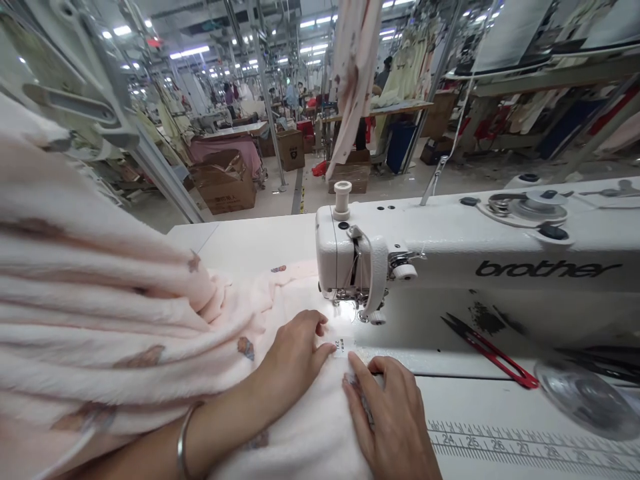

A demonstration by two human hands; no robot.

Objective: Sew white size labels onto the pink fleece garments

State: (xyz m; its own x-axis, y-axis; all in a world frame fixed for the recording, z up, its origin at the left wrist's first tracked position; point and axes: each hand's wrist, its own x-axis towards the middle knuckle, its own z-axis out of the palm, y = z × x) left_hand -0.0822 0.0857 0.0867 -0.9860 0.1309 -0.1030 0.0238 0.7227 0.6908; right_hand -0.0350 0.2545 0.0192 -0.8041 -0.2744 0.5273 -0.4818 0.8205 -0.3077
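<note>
- Head view: my left hand (297, 347) rests on pale pink plush cloth (305, 433), thumb and forefinger slightly parted beside a small printed label (342, 346).
- My right hand (395, 413) curls on the near side; I cannot tell whether those fingers pinch anything.
- I seem to be aligning the label before the sewing machine (450, 230); next calls for flat cloth.
- White surface (245, 243): red-handled snips (504, 358), ruler (505, 448).
- Beyond: workshop, cardboard boxes (225, 181).
</note>
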